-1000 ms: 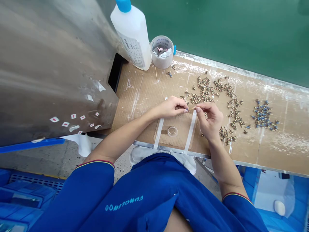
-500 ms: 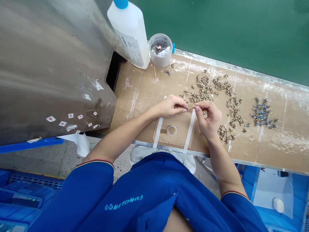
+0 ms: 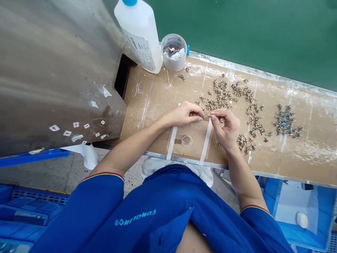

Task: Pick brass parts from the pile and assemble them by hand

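- Head view, left hand: thumb and forefinger pinch a small part showing blue, above the worktop. The fingertips hide most of it. Hold judged slight; a slip would probably drop the part among similar loose pieces or over the near edge.
- Head view, right hand: fingertips grasp a thin stick directed at that part. Whether the two touch cannot be told. Excess pressure could bend the stick or push the part out of the left hand.
- Head view, beyond and beside the right hand: brass-coloured parts lie loose in uneven clusters. A low sweep of the wrist could scatter them.
- Head view, farther right: a group of blue-ended parts lies near those clusters, with a stray blue-ended piece between. No divider is seen; mixing is a likely fault if pieces get nudged.
- Head view, nearer the body: a transparent round dish sits between two white tape strips. Contents, if any, cannot be made out. A dropped forearm could shift or tip it.
- Head view, far left: a white bottle stands just beside a tape roll holding scraps. Two stray parts near the roll could be overlooked.
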The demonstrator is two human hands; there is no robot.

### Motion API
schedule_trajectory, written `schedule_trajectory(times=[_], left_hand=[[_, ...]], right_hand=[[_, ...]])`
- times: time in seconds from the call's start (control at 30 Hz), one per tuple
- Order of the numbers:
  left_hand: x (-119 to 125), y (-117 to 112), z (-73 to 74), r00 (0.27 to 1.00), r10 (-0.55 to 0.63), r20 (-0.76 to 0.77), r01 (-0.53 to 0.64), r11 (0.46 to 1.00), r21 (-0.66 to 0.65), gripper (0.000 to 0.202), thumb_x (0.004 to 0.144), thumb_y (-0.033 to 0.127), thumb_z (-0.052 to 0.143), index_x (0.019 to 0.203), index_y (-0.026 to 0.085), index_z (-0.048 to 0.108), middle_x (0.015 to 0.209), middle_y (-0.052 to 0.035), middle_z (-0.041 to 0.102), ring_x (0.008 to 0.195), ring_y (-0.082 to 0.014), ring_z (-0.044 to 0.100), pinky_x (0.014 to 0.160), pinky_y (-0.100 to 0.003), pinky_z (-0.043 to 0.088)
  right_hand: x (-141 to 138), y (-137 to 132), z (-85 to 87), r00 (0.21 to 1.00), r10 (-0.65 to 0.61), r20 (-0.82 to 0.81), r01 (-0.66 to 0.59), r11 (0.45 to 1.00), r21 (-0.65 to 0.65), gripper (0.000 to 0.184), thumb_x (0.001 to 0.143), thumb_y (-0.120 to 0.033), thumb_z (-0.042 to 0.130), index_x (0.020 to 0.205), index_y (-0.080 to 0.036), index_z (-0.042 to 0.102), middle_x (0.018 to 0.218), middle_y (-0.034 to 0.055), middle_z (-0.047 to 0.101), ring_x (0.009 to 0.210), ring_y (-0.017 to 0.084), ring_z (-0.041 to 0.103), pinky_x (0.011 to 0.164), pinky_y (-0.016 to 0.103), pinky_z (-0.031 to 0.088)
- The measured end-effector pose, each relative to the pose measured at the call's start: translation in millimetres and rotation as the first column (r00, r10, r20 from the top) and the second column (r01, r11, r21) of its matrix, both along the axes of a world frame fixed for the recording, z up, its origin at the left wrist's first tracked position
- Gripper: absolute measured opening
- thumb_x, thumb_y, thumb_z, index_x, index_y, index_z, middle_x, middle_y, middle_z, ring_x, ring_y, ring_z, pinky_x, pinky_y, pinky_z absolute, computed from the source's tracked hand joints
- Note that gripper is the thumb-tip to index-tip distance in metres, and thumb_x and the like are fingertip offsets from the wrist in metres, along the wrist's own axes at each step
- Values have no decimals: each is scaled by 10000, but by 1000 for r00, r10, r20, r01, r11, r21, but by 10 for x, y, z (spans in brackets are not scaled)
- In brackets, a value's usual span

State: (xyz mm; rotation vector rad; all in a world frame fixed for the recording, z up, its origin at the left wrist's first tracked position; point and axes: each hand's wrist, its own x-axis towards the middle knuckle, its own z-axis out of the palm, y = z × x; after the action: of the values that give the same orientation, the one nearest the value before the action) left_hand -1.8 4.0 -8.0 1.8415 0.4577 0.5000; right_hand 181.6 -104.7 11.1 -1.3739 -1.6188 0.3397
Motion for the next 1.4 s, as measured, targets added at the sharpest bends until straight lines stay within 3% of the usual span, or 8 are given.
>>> schedule_trajectory(times=[0.43, 0.67, 0.73, 0.83, 1.0, 1.13, 1.27, 1.4], left_hand=[[-2, -2, 21, 1000, 3, -5, -3, 1000, -21, 119, 854, 160, 705, 914, 138, 805, 823, -43, 759, 710, -109, 615, 718, -230, 464], [-11, -1, 24, 999, 34, 20, -32, 996, -86, 123, 865, 149, 708, 929, 130, 811, 871, -63, 779, 766, -114, 656, 749, -227, 494], [-12, 6, 18, 999, 30, 31, -26, 993, -111, 121, 862, 142, 712, 927, 134, 814, 865, -62, 780, 767, -112, 659, 764, -227, 504], [-13, 20, 3, 998, 30, 50, -22, 989, -144, 126, 851, 124, 718, 922, 144, 820, 849, -54, 778, 758, -109, 660, 768, -227, 512], [-10, 40, -37, 992, 19, 125, 3, 985, -175, 130, 850, 138, 719, 918, 151, 829, 861, -63, 784, 751, -103, 658, 749, -219, 513], [3, 45, -62, 986, 34, 165, -6, 986, -169, 136, 860, 163, 710, 914, 165, 835, 884, -74, 789, 745, -104, 650, 728, -225, 509], [17, 52, -69, 988, 33, 153, -11, 990, -143, 146, 856, 162, 708, 919, 185, 838, 896, -75, 789, 758, -115, 651, 736, -242, 520], [21, 57, -75, 990, 26, 139, -7, 991, -135, 149, 855, 160, 711, 926, 189, 838, 880, -73, 786, 750, -115, 649, 725, -241, 517]], right_hand=[[-14, -9, 1, 998, -68, 7, 69, 997, -33, 253, 1019, -458, 600, 907, -247, 684, 844, 36, 755, 731, 171, 691, 625, 320, 539], [-15, -13, 47, 935, -168, -313, 167, 986, -29, 268, 962, -510, 708, 921, -249, 668, 816, 14, 724, 705, 155, 695, 633, 305, 550], [-7, -29, 87, 913, -90, -398, 80, 996, -42, 287, 952, -530, 720, 907, -254, 658, 777, -2, 708, 645, 139, 667, 590, 287, 530], [-6, -61, 150, 891, 137, -433, -188, 979, -78, 263, 956, -495, 729, 879, -248, 679, 739, -7, 701, 607, 127, 643, 558, 268, 509], [-45, -71, 201, 808, 511, -294, -557, 825, -97, 116, 987, -294, 702, 891, -238, 736, 793, 8, 735, 705, 133, 680, 655, 269, 542], [-79, -67, 182, 784, 598, -167, -620, 768, -162, 117, 1012, -236, 650, 931, -229, 734, 864, 19, 731, 783, 139, 689, 698, 268, 551], [-90, -76, 127, 781, 623, -46, -611, 746, -266, 179, 1045, -281, 595, 935, -221, 722, 863, 25, 681, 772, 144, 659, 696, 276, 542], [-100, -83, 80, 765, 644, -8, -623, 737, -262, 197, 1058, -276, 570, 960, -215, 730, 867, 29, 650, 757, 143, 634, 677, 272, 525]])
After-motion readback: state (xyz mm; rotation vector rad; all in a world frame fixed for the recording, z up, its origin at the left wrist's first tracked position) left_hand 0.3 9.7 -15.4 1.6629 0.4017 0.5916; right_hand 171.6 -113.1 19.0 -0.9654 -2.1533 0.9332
